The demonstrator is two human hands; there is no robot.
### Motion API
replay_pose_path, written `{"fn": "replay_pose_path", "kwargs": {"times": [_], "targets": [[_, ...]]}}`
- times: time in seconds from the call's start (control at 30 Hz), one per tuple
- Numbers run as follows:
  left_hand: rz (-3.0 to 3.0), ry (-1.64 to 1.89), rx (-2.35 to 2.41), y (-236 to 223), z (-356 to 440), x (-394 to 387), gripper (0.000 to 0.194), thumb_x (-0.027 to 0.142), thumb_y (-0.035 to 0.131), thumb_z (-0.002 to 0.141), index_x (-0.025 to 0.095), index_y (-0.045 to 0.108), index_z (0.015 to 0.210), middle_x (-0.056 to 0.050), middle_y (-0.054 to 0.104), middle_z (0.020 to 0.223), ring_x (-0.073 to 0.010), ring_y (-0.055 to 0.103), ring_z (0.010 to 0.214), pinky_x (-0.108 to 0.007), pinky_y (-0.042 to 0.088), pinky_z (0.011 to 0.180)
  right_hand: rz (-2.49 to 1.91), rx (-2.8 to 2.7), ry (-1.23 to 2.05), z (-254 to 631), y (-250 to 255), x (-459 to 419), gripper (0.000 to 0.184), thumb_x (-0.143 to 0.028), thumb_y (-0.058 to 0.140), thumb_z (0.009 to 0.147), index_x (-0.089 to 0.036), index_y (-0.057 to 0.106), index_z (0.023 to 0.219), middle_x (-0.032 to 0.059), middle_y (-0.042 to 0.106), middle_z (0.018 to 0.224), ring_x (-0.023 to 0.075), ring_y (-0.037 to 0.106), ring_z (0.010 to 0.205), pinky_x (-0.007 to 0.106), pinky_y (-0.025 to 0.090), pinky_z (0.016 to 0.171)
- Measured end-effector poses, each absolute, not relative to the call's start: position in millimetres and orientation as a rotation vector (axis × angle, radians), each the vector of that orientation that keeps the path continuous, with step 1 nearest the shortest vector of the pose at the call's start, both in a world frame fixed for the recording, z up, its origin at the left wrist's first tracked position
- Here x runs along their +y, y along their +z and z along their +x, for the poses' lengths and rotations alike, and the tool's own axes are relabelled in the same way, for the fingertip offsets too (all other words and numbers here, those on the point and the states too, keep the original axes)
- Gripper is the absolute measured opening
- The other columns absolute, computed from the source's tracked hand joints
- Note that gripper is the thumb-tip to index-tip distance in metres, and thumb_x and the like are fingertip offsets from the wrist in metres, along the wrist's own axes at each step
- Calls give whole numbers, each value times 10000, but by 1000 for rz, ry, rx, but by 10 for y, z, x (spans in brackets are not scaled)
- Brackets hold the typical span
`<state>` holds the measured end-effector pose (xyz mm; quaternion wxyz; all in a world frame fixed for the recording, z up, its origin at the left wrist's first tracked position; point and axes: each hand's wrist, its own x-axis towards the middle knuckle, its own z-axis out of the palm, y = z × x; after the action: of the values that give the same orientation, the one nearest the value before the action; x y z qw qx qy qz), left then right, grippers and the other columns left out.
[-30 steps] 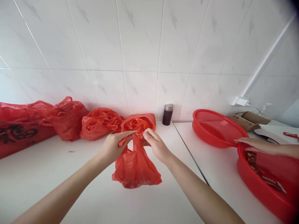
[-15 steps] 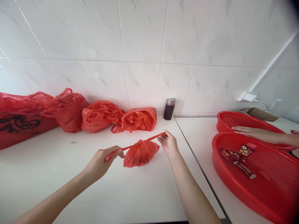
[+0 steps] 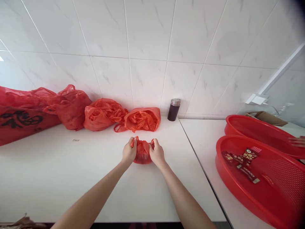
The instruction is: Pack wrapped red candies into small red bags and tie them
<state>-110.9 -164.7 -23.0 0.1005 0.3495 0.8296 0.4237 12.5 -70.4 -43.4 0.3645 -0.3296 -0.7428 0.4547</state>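
A small red plastic bag [image 3: 143, 153] with rounded contents is between my two hands over the white table. My left hand [image 3: 129, 150] is closed on its left side, a twist of red plastic poking out above the fingers. On the opposite side my right hand [image 3: 156, 152] grips the bag too, thumb pressed against it. What the bag contains cannot be made out through the plastic. Behind it, by the wall, lies a bundle of red plastic bags [image 3: 143, 119].
More red bags [image 3: 101, 114] line the wall leftward. A dark bottle [image 3: 173, 110] with a silver lid stands near the table seam. At right, a red basket [image 3: 224, 171] holds several wrapped snacks; behind it is another red basket [image 3: 257, 122], with another person's hand [image 3: 297, 141] at its edge.
My hands have come closer together, from pulling the bag's handles out sideways to gripping its sides. The other person's hand has moved right, away from the front basket.
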Motion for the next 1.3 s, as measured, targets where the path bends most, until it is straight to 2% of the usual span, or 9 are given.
{"fn": "replay_pose_path", "kwargs": {"times": [0.17, 0.33, 0.53, 0.67, 0.97, 1.1, 1.17, 1.3], "targets": [[1029, 993, 2599, -338, -1235, -1562, 361, 468, 426, 943, 163, 599, 1026, -24, 623, 811, -143, 593, 690, -329, 495, 685, -935, -2009, 1062, 244, -448, -443, 91, -344, 480, 828, -258, 451, 826, -25, 617, 793, 176, 573, 675, 288, 397, 651], [1132, 707, 2627, -356, -1450, -1471, 316, 406, 514, 921, 164, 600, 1105, -64, 646, 1005, -170, 629, 842, -372, 530, 765, -1070, -2070, 977, 211, -502, -182, 59, -303, 488, 835, -257, 465, 806, -17, 640, 794, 175, 575, 690, 275, 378, 623], [1264, 461, 2687, -419, -1520, -1408, 306, 365, 542, 913, 165, 589, 1140, -77, 634, 1082, -188, 629, 909, -395, 533, 802, -1184, -2193, 826, 167, -604, -45, 41, -272, 532, 846, -269, 494, 831, -19, 626, 724, 168, 540, 609, 263, 274, 553], [1350, 368, 2718, -469, -1516, -1394, 312, 346, 551, 910, 167, 578, 1165, -80, 625, 1110, -197, 625, 939, -408, 529, 820, -1207, -2250, 721, 140, -658, -54, 21, -249, 505, 880, -270, 505, 880, -5, 642, 754, 165, 549, 615, 269, 235, 552], [1396, 295, 2761, -491, -1503, -1397, 315, 341, 552, 910, 166, 573, 1171, -79, 625, 1104, -194, 627, 925, -401, 533, 806, -1164, -2257, 682, 112, -701, -100, 37, -220, 483, 902, -254, 500, 904, 14, 669, 847, 172, 579, 701, 264, 245, 567], [1380, 336, 2769, -487, -1469, -1428, 309, 342, 552, 909, 164, 577, 1161, -77, 628, 1090, -190, 628, 911, -395, 535, 796, -1108, -2181, 770, 141, -702, -158, 39, -222, 503, 883, -250, 494, 857, -1, 632, 787, 164, 545, 684, 261, 250, 576], [1366, 381, 2775, -477, -1454, -1478, 304, 349, 551, 909, 163, 581, 1148, -74, 628, 1076, -188, 624, 905, -394, 529, 797, -1075, -2122, 850, 184, -684, -177, 89, -257, 536, 860, -244, 483, 791, -22, 584, 698, 154, 501, 628, 259, 248, 568], [1311, 532, 2783, -430, -1421, -1688, 269, 365, 456, 944, 175, 591, 1079, -66, 634, 1027, -188, 606, 875, -369, 495, 761, -982, -1980, 1108, 344, -604, -144, 348, -428, 631, 773, -226, 399, 609, -65, 449, 525, 126, 391, 513, 248, 270, 526]]}}
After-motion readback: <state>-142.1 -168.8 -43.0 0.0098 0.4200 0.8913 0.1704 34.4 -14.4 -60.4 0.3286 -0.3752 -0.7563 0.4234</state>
